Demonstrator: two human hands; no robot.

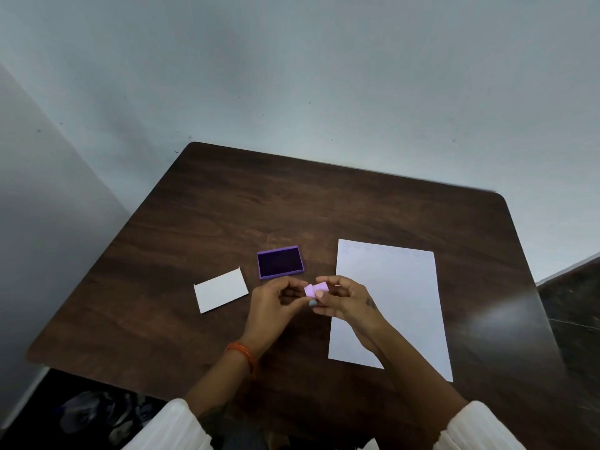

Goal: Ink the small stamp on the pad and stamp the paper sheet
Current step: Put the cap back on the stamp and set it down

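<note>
A small pale pink stamp (316, 289) is held above the table between both hands. My left hand (276, 303) pinches its left end and my right hand (345, 298) grips its right end. Just beyond the hands lies the open purple ink pad (281, 263), its dark inked face up. The white paper sheet (389, 303) lies flat to the right, partly under my right wrist. Faint marks run along the sheet's far edge.
A small white card or lid (221, 290) lies left of the ink pad. Everything rests on a dark wooden table (227, 206) set against a pale wall. The table's front edge is near my forearms.
</note>
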